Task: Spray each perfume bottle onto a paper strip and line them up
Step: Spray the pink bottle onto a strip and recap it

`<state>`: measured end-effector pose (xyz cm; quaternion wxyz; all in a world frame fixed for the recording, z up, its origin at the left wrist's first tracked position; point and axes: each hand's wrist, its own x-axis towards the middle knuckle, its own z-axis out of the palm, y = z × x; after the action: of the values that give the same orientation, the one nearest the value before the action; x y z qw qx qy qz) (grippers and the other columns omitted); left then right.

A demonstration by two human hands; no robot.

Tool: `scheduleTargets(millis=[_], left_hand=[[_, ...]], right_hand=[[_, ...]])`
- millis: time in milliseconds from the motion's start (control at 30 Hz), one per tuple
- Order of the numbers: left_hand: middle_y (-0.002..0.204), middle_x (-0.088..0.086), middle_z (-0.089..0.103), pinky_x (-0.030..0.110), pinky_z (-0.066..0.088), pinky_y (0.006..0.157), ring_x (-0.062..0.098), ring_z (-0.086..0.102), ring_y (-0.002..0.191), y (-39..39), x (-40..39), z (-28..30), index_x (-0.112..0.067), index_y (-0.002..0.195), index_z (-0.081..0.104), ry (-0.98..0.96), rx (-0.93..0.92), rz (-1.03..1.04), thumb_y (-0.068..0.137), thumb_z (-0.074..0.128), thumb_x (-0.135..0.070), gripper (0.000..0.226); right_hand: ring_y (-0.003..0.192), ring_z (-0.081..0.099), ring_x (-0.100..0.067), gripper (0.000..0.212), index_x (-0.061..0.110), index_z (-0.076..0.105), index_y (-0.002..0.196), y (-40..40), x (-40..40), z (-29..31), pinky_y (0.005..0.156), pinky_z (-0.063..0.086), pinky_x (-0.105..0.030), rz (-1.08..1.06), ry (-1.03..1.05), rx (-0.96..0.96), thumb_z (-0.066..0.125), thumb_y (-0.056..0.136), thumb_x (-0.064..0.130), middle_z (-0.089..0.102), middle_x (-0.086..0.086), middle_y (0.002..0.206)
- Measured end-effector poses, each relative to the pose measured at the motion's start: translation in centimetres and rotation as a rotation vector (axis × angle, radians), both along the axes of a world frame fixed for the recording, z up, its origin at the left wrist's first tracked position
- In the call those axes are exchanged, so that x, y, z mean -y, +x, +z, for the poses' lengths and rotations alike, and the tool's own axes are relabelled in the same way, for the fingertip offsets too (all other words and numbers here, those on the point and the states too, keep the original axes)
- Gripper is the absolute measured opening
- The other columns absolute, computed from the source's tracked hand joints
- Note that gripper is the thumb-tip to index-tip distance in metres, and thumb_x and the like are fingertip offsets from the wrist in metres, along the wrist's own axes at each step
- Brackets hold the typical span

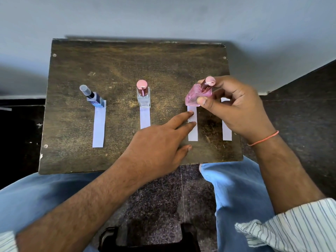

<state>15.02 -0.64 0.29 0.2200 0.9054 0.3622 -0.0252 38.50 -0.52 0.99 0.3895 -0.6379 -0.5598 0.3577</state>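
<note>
On the wooden desk point(127, 70), a blue bottle point(95, 99) and a clear bottle point(143, 99) each stand on a strip. The left hand point(160, 142), grip relaxed, presses the third strip point(192, 131). The right hand point(241, 110) grips the pink bottle point(197, 95), tilted just above that strip.

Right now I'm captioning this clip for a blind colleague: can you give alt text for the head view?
The right hand holds a pink perfume bottle tilted over the third paper strip, which the left hand pins with straight fingers. On the wooden board, a blue bottle and clear bottle stand on their own strips.
</note>
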Motion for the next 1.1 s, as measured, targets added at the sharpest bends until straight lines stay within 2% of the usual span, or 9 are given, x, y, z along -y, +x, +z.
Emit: scheduleTargets(millis=[67, 167, 267, 433, 567, 833, 900, 1033, 1100], left_hand=[[0.179, -0.029, -0.001, 0.042, 0.065, 0.080, 0.019, 0.073, 0.120, 0.05, 0.01, -0.06, -0.041, 0.171, 0.019, -0.002, -0.008, 0.003, 0.109, 0.040, -0.061, 0.068], [0.179, -0.029, -0.002, 0.044, 0.066, 0.082, 0.020, 0.072, 0.121, 0.10, 0.06, -0.14, -0.042, 0.172, 0.017, -0.001, -0.026, -0.002, 0.108, 0.038, -0.062, 0.070], [0.180, -0.028, -0.003, 0.043, 0.065, 0.083, 0.022, 0.072, 0.120, 0.12, 0.10, -0.20, -0.042, 0.172, 0.016, 0.001, -0.034, -0.005, 0.108, 0.038, -0.063, 0.071], [0.180, -0.027, -0.004, 0.043, 0.064, 0.083, 0.022, 0.071, 0.121, 0.04, 0.15, -0.31, -0.042, 0.172, 0.015, 0.002, -0.030, -0.005, 0.108, 0.039, -0.062, 0.071], [0.180, -0.027, -0.006, 0.044, 0.063, 0.083, 0.022, 0.070, 0.123, 0.10, 0.27, -0.33, -0.043, 0.172, 0.012, 0.000, -0.032, -0.003, 0.108, 0.040, -0.062, 0.072], [0.181, -0.027, -0.006, 0.044, 0.063, 0.081, 0.021, 0.070, 0.122, 0.07, 0.23, -0.48, -0.043, 0.172, 0.014, -0.005, -0.030, -0.002, 0.109, 0.042, -0.060, 0.071], [0.180, -0.027, -0.006, 0.044, 0.063, 0.081, 0.021, 0.071, 0.121, 0.07, 0.21, -0.50, -0.043, 0.172, 0.014, -0.004, -0.030, -0.002, 0.109, 0.042, -0.060, 0.071], [0.180, -0.027, -0.008, 0.043, 0.063, 0.080, 0.021, 0.071, 0.120, 0.09, 0.19, -0.46, -0.043, 0.172, 0.014, -0.007, -0.038, -0.005, 0.109, 0.041, -0.061, 0.071], [0.180, -0.027, -0.008, 0.044, 0.064, 0.082, 0.021, 0.071, 0.121, 0.11, 0.15, -0.42, -0.043, 0.172, 0.013, -0.012, -0.040, -0.006, 0.109, 0.041, -0.061, 0.071]], right_hand=[[0.085, 0.064, -0.011, 0.030, 0.028, 0.077, 0.120, 0.06, -0.01, -0.08, 0.071, 0.048, -0.013, 0.019, -0.019, 0.041, 0.087, 0.094, 0.016, 0.077, -0.006, 0.126], [0.087, 0.066, -0.014, 0.032, 0.015, 0.078, 0.125, -0.06, 0.07, -0.11, 0.077, 0.051, -0.018, 0.041, -0.041, 0.092, 0.086, 0.094, 0.014, 0.076, -0.005, 0.125], [0.087, 0.065, -0.011, 0.033, 0.015, 0.077, 0.126, -0.26, 0.07, 0.01, 0.081, 0.053, -0.021, 0.054, -0.039, 0.109, 0.086, 0.094, 0.013, 0.075, -0.005, 0.122], [0.090, 0.068, -0.019, 0.034, 0.017, 0.076, 0.128, -0.21, -0.14, -0.10, 0.080, 0.052, -0.018, 0.064, -0.028, 0.122, 0.085, 0.095, 0.014, 0.074, -0.005, 0.125], [0.087, 0.065, -0.008, 0.031, 0.020, 0.076, 0.125, -0.02, -0.12, -0.33, 0.079, 0.047, -0.012, 0.063, -0.027, 0.111, 0.085, 0.096, 0.016, 0.074, 0.000, 0.124], [0.084, 0.063, -0.002, 0.030, 0.019, 0.077, 0.124, 0.44, -0.05, -0.51, 0.076, 0.044, -0.007, 0.076, -0.007, 0.140, 0.085, 0.095, 0.016, 0.073, 0.003, 0.121], [0.084, 0.063, -0.004, 0.030, 0.019, 0.077, 0.124, 0.49, -0.09, -0.59, 0.075, 0.047, -0.011, 0.075, -0.004, 0.136, 0.085, 0.095, 0.016, 0.073, 0.002, 0.122], [0.088, 0.067, -0.016, 0.032, 0.019, 0.077, 0.126, 0.57, -0.15, -0.57, 0.075, 0.061, -0.032, 0.058, -0.033, 0.115, 0.085, 0.096, 0.017, 0.072, 0.001, 0.127], [0.089, 0.068, -0.019, 0.033, 0.022, 0.076, 0.126, 0.51, -0.15, -0.54, 0.075, 0.063, -0.033, 0.063, -0.029, 0.104, 0.086, 0.095, 0.017, 0.072, 0.002, 0.126]])
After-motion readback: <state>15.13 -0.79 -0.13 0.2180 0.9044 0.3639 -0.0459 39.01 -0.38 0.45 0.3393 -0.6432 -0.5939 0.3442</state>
